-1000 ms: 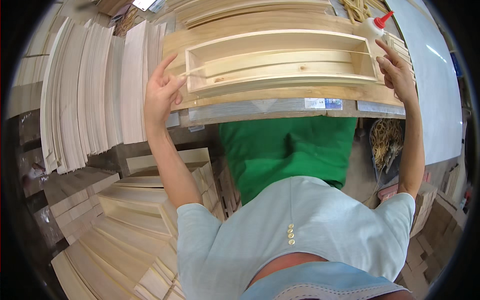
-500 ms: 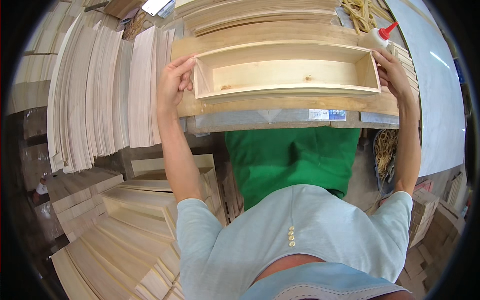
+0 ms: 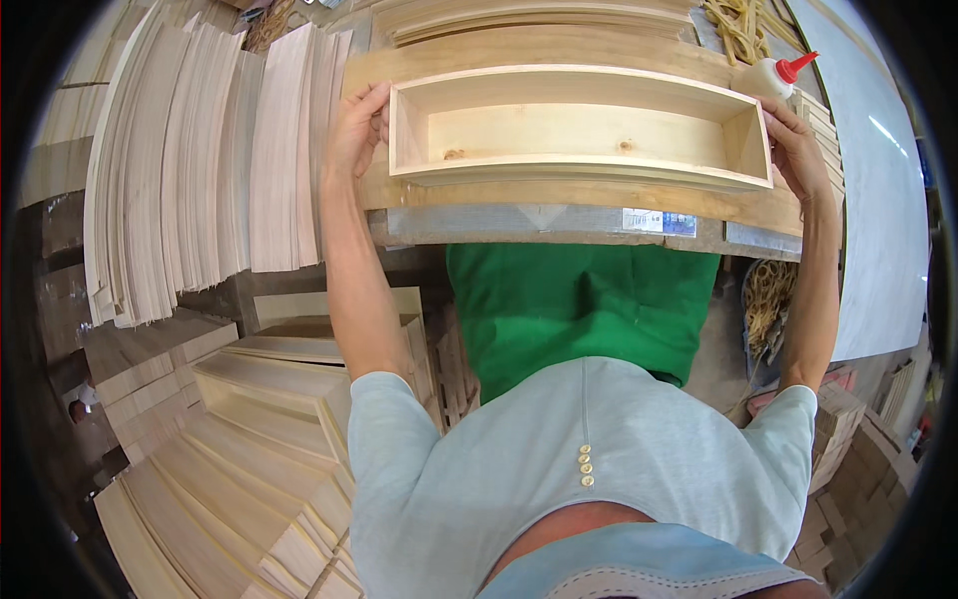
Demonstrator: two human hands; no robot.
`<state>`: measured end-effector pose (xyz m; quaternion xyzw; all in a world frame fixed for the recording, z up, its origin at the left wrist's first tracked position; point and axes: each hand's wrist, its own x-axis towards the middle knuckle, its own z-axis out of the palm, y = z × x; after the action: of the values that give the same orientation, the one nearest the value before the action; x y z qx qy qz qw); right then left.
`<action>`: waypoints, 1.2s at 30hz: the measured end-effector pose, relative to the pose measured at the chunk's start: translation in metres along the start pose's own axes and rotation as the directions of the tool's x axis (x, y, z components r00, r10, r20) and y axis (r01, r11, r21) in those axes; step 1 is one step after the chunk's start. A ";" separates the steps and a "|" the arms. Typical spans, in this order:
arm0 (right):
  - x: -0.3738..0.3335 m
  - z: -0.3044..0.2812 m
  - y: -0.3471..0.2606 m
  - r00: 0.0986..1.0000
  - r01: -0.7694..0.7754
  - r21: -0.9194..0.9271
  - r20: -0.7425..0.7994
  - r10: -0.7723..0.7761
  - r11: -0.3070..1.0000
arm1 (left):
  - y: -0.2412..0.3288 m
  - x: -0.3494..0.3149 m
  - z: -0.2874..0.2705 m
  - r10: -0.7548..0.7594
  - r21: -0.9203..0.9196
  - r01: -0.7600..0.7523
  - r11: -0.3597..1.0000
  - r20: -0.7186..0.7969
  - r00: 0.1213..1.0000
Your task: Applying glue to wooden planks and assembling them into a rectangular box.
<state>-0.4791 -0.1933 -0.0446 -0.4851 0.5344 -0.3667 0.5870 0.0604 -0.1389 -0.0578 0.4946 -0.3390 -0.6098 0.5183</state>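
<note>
A long, shallow open-topped wooden box (image 3: 569, 130) of pale wood lies lengthwise before me on a flat wooden board (image 3: 479, 48). Two dark knots mark its inside, and nothing lies within. At its left end, my left hand (image 3: 359, 130) grips the outer side with bent fingers. My right hand (image 3: 796, 155) holds the opposite end, its fingers partly hidden behind the end panel. Just beyond that hand, a white squeeze bottle (image 3: 766, 80) with a red nozzle stands on the bench.
Thin wooden panels (image 3: 205, 150) are stacked to the left. More panels (image 3: 539, 20) lie behind the board, with loose rubber bands (image 3: 736, 30) beside them. Assembled boxes (image 3: 269, 389) are piled at lower left. A pale sheet (image 3: 873, 200) borders the right; a container of bands (image 3: 766, 309) sits below.
Both hands have shifted their hold from the box's end corners to the outer end faces. The whole view has also moved slightly.
</note>
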 end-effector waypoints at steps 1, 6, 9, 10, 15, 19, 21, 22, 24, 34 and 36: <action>-0.002 0.000 -0.001 1.000 0.003 0.000 -0.004 -0.003 1.000 | 0.005 -0.002 0.003 0.039 0.233 -0.027 0.972 -0.048 0.998; -0.023 0.004 -0.013 0.971 0.221 -0.494 0.029 -0.238 0.841 | 0.021 -0.037 0.029 0.278 0.665 -0.104 0.739 -0.161 0.947; -0.046 0.022 -0.040 0.899 0.428 -0.648 0.236 -0.368 0.631 | 0.027 -0.065 0.044 0.306 0.706 -0.341 0.620 0.182 0.935; -0.054 0.028 -0.049 0.809 0.566 -0.731 0.400 -0.432 0.382 | 0.033 -0.068 0.055 0.215 0.826 -0.341 0.449 0.271 0.938; -0.050 0.044 -0.049 0.841 0.532 -0.815 0.478 -0.253 0.231 | 0.040 -0.063 0.073 0.045 0.908 -0.340 0.244 0.340 0.940; -0.049 0.048 -0.051 0.876 0.476 -0.848 0.433 -0.210 0.235 | 0.043 -0.061 0.080 0.014 0.914 -0.258 0.313 0.268 0.963; -0.047 0.047 -0.052 0.870 0.490 -0.836 0.451 -0.201 0.246 | 0.043 -0.063 0.080 0.006 0.918 -0.254 0.306 0.265 0.964; -0.048 0.046 -0.052 0.864 0.502 -0.826 0.464 -0.194 0.257 | 0.041 -0.063 0.081 0.043 0.920 -0.282 0.271 0.281 0.959; -0.045 0.047 -0.049 0.850 0.518 -0.837 0.481 -0.217 0.176 | 0.037 -0.061 0.087 0.073 0.916 -0.318 0.243 0.310 0.948; -0.034 0.064 -0.048 0.825 0.561 -0.794 0.513 -0.239 0.232 | 0.035 -0.054 0.096 0.054 0.936 -0.335 0.111 0.331 0.942; -0.034 0.063 -0.049 0.819 0.573 -0.775 0.532 -0.215 0.265 | 0.034 -0.057 0.086 0.075 0.938 -0.335 0.093 0.329 0.941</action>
<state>-0.4179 -0.1622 0.0095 -0.8959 0.3998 -0.0606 0.1838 -0.0135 -0.1006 0.0119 0.5962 -0.7703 -0.1998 0.1058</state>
